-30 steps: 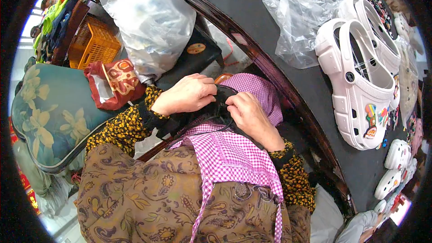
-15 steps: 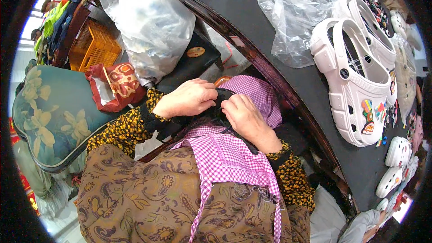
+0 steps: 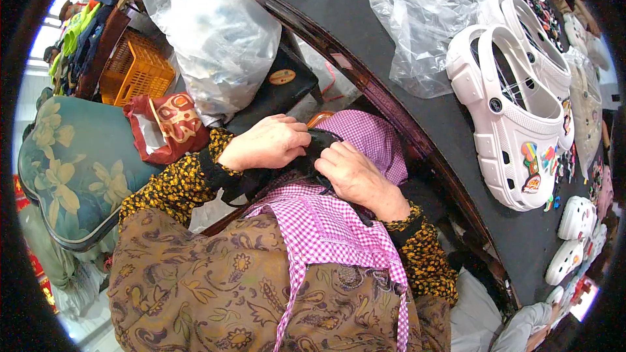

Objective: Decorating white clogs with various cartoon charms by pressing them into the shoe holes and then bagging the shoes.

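In the head camera's view, a person in a brown patterned garment (image 3: pixel 215 280) and a pink-checked apron (image 3: pixel 339 228) sits at the left side of a dark desk (image 3: pixel 417 114), working with both bare hands. To the left of the desk's wooden edge, the left hand (image 3: pixel 270 143) curls with its fingertips pinched narrow on a black item (image 3: pixel 312 156) with a thin cord. The right hand (image 3: pixel 358 179), closer to the desk, meets it from the other side, its fingers likewise drawn together on the black item; exactly what lies between the fingertips is hidden. The black item is held above the lap, left of the desk and apart from it.

On the desk, large white clogs (image 3: pixel 505 156) bear colorful charms, and clear plastic wrapping (image 3: pixel 424 32) lies crumpled just beside them. Smaller white shoes (image 3: pixel 577 218) line the desk's right part. Left of the desk stands a bulging white plastic bag (image 3: pixel 225 52); farther left of it come a red patterned bag (image 3: pixel 182 124), an orange crate (image 3: pixel 140 68) and, well apart from the desk, a green floral chair back (image 3: pixel 85 163).
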{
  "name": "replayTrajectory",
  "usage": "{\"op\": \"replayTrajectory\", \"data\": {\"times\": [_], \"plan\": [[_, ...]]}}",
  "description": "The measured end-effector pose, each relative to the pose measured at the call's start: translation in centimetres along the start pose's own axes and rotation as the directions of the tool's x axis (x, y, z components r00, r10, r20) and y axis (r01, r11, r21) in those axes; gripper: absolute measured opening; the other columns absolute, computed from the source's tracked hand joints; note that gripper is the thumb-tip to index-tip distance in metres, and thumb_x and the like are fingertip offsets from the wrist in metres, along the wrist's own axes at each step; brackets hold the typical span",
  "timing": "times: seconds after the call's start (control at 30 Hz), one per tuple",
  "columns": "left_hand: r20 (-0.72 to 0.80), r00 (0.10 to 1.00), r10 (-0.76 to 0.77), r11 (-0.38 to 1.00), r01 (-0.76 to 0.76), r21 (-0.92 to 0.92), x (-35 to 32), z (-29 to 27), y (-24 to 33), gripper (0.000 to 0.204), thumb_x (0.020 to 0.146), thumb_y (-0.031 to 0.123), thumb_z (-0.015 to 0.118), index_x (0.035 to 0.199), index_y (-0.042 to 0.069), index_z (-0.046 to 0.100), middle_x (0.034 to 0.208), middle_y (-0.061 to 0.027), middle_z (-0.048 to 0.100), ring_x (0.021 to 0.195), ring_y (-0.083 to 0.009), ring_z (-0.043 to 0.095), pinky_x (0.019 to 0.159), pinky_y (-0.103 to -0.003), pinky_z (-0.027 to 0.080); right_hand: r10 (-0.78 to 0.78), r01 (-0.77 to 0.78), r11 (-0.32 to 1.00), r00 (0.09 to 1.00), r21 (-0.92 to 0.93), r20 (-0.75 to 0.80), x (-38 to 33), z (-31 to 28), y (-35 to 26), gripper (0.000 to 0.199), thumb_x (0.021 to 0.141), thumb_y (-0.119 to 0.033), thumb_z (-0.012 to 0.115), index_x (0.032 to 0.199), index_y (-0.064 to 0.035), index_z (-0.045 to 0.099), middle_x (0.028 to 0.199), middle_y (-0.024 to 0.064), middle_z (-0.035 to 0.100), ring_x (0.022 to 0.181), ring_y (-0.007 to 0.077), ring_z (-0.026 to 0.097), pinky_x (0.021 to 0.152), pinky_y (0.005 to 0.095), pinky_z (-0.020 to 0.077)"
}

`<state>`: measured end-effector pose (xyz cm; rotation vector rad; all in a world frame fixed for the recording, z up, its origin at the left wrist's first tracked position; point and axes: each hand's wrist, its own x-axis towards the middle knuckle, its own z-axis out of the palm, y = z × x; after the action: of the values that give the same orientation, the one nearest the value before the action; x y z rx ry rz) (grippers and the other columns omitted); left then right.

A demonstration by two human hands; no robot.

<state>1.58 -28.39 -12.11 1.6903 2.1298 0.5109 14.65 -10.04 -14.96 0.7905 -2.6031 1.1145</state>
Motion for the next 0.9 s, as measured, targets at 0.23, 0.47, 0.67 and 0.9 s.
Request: {"op": "replayTrajectory", "data": {"times": [0.23,0.47,0.67,0.9], "plan": [[-0.042,0.994,-0.097,0.991,0.101,0.087,-0.4,0.0,0.9,0.017,0.075,0.02,0.068,0.078,0.006,0.058,0.08,-0.0101,0.058,0.083,-0.0298,0.059,0.073,-0.041,0.047,0.185,-0.169,0.965,0.981,0.203,-0.062,-1.2,1.3,1.1,0.006,0.074,-0.003,0.058,0.08,-0.0032,0.055,0.08,0.0124,0.053,0.083,0.031,0.054,0.075,0.0402,0.0454],[0.485,0.851,-0.201,0.968,0.249,-0.036,-2.8,-0.1,3.2,0.026,0.082,0.029,0.063,0.077,0.004,0.062,0.076,-0.0158,0.062,0.073,-0.036,0.063,0.064,-0.043,0.051,0.288,-0.241,0.915,0.952,0.324,-0.103,-1.6,2.1,1.4,0.005,0.078,-0.004,0.059,0.082,-0.002,0.057,0.079,0.0139,0.056,0.082,0.0331,0.056,0.075,0.041,0.0466],[0.425,0.901,-0.086,0.935,0.221,-0.279,-3.1,0.2,3.6,0.021,0.082,0.021,0.061,0.077,0.0,0.059,0.069,-0.0192,0.059,0.066,-0.0373,0.061,0.06,-0.043,0.048,0.277,-0.241,0.925,0.957,0.294,-0.087,-1.0,1.8,0.7,0.006,0.078,-0.005,0.06,0.081,-0.0023,0.056,0.079,0.0133,0.056,0.081,0.0325,0.056,0.073,0.0408,0.0463],[0.438,0.883,0.167,0.871,0.076,-0.485,-1.1,1.9,4.2,0.021,0.081,0.019,0.058,0.083,-0.002,0.061,0.079,-0.0221,0.063,0.078,-0.0363,0.064,0.066,-0.044,0.048,0.095,-0.097,0.993,0.995,0.06,0.035,-2.1,2.5,0.3,0.006,0.072,-0.006,0.058,0.077,-0.0073,0.055,0.078,0.0097,0.053,0.079,0.0278,0.054,0.07,0.0391,0.0423]]}}
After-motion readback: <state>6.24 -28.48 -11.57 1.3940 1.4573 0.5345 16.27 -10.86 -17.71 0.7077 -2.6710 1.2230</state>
